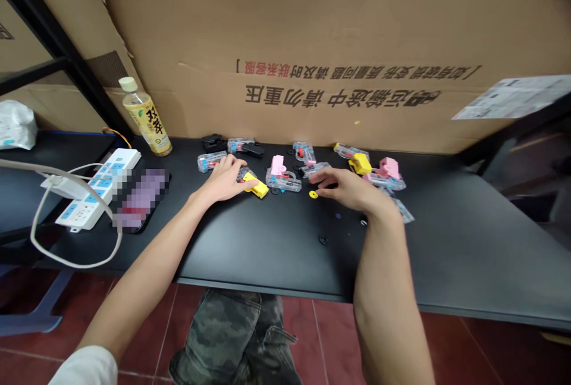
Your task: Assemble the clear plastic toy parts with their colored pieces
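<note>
My left hand [226, 180] lies over a small clear toy gun with a yellow part [256, 185], its thumb on the yellow part and fingers across the clear body. Beside it on the left is another clear toy gun [209, 162]. My right hand [343, 187] hovers low over the table, fingers curved and apart from the thumb. Close to that thumb is a yellow ring [313, 194]; whether they touch I cannot tell. Between the hands sits a clear toy gun with a pink part [283, 180]. Another clear one [314, 169] is partly behind my right fingers.
More toy guns, with a yellow part [359, 163] and a pink part [389, 168], lie right. A black ring [323, 240] is nearer me. Leftward are a phone [143, 197], a power strip [100, 188] and a drink bottle [147, 120]. A cardboard sheet [312, 28] stands behind.
</note>
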A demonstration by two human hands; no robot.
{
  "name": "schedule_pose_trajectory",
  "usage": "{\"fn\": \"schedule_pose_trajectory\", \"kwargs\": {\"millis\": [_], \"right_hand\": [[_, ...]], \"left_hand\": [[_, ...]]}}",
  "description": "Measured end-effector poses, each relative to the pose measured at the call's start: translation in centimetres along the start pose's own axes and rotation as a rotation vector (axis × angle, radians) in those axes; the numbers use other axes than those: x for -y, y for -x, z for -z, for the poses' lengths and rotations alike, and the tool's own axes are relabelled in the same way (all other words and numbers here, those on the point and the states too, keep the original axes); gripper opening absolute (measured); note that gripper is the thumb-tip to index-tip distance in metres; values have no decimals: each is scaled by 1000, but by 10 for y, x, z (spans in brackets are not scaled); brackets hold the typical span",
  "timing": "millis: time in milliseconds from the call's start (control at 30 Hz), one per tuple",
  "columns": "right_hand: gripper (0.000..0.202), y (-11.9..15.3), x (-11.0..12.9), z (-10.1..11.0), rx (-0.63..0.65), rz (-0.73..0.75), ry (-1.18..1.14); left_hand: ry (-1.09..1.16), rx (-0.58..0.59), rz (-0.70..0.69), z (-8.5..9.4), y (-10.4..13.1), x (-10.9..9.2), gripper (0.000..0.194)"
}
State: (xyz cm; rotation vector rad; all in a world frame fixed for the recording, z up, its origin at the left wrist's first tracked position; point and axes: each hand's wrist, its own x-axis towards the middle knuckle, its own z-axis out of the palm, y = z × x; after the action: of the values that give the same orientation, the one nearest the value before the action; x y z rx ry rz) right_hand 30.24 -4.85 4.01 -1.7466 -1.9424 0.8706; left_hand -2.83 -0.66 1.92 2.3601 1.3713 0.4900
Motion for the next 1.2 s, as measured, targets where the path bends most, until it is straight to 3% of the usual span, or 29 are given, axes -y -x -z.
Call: {"fn": "schedule_pose_trajectory", "kwargs": {"millis": [267, 533, 733, 833, 1033, 1200], "right_hand": [[30, -10, -4, -10, 108, 6, 77], [14, -11, 4, -13, 138, 16, 56], [41, 0, 29, -12, -71, 119, -215], [48, 0, 43, -20, -53, 174, -295], [47, -12, 54, -47, -28, 222, -321], [43, -18, 55, -58, -161, 186, -249]], "left_hand": [[93, 134, 16, 10, -3, 5, 71], [269, 81, -20, 5, -6, 12, 62], [254, 76, -18, 2, -7, 14, 59], [237, 105, -17, 3, -7, 13, 59], [303, 132, -34, 5, -8, 9, 41], [498, 132, 73, 5, -4, 4, 41]]}}
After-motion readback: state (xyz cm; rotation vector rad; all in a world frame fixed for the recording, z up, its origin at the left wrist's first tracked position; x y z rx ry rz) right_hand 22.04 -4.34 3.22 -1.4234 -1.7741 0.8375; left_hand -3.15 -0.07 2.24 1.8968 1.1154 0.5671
